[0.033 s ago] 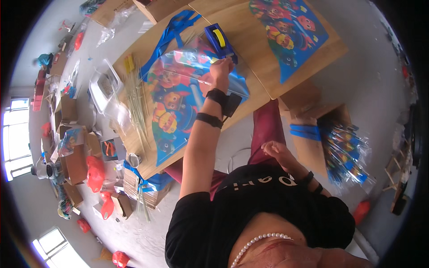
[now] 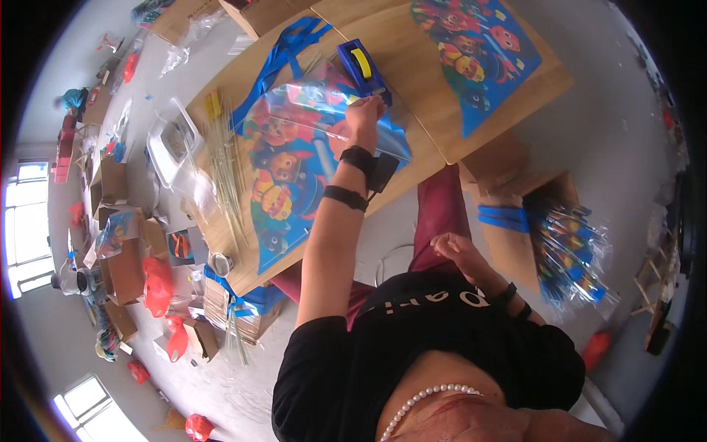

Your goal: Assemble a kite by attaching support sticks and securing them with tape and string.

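My left hand (image 2: 364,118) reaches over the table with its fingers closed at the front end of a blue tape dispenser (image 2: 365,72) holding a yellow roll. What the fingers grip is too small to make out. Beneath that hand and wrist lies a printed blue sheet (image 2: 283,166) with colourful cartoon figures and a pointed corner. Shiny clear plastic (image 2: 313,92) covers its upper part. My right hand (image 2: 456,250) hovers by my lap, off the table, fingers loosely bent and apart, with nothing in it.
Another cartoon sheet (image 2: 475,62) lies at the table's far right. Thin pale rods (image 2: 223,166), blue strips (image 2: 276,62) and a clear plastic tub (image 2: 168,144) sit on the left. An open carton (image 2: 508,247) beside my right hand holds several packed colourful items (image 2: 567,254).
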A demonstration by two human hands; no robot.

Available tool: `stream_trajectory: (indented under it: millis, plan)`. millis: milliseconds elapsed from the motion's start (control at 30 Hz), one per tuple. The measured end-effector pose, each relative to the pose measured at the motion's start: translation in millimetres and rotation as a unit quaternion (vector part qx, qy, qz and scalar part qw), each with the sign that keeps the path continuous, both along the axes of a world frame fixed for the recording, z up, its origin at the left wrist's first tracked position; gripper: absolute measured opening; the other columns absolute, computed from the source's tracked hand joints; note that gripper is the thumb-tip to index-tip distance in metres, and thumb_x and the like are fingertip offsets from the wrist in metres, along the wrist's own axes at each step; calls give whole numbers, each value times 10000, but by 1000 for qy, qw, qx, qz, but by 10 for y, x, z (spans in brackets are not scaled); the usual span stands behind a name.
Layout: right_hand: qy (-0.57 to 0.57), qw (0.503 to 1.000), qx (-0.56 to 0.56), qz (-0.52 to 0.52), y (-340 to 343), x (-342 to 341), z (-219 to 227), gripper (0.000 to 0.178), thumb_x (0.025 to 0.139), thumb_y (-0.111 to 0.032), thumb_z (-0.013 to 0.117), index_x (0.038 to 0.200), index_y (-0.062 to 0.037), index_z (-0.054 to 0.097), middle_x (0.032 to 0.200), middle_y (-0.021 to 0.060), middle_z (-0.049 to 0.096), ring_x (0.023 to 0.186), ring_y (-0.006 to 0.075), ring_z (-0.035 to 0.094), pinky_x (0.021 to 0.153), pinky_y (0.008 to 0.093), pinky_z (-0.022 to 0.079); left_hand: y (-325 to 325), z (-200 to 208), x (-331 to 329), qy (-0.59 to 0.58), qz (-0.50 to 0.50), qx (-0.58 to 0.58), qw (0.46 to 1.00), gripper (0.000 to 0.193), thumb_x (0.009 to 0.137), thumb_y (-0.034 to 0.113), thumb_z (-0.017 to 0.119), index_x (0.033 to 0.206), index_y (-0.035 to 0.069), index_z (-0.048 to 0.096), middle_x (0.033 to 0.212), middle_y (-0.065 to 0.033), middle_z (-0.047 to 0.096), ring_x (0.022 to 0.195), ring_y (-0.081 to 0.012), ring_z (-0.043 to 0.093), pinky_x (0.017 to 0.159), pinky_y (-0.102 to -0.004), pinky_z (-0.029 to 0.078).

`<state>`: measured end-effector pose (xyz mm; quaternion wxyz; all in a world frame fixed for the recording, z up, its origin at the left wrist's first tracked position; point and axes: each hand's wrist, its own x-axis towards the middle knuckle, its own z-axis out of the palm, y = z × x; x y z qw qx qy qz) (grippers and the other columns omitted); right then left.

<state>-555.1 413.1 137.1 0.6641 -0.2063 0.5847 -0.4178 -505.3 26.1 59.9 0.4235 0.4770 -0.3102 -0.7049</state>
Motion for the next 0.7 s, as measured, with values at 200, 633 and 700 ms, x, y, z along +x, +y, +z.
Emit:
stream_trajectory:
  millis: [200,633,700]
  plan:
    - [0,1000,-9,-21,63,-53,-124,212,1019,-220,600,1091,-21,610,1093,44,614,997,102,548,938,274,440,51,92,-142,-295,-25,-125,947,136,776,114,723,834,-9,730,744,-125,714,620,-222,670,618,-354,543]
    - [46,997,-55,-16,94,-188,-119,183,1002,-194,612,1044,-16,620,1063,64,647,1046,140,597,985,302,459,-17,492,365,-140,-4,-212,967,100,818,131,749,811,37,714,759,-21,678,715,-145,637,646,-338,513]
    - [76,994,-73,-8,88,-249,-116,168,990,-171,622,1048,-14,615,1054,64,654,1041,149,617,982,320,476,152,656,665,10,13,-151,988,93,925,154,672,971,76,692,945,-8,659,865,-142,627,785,-306,511]
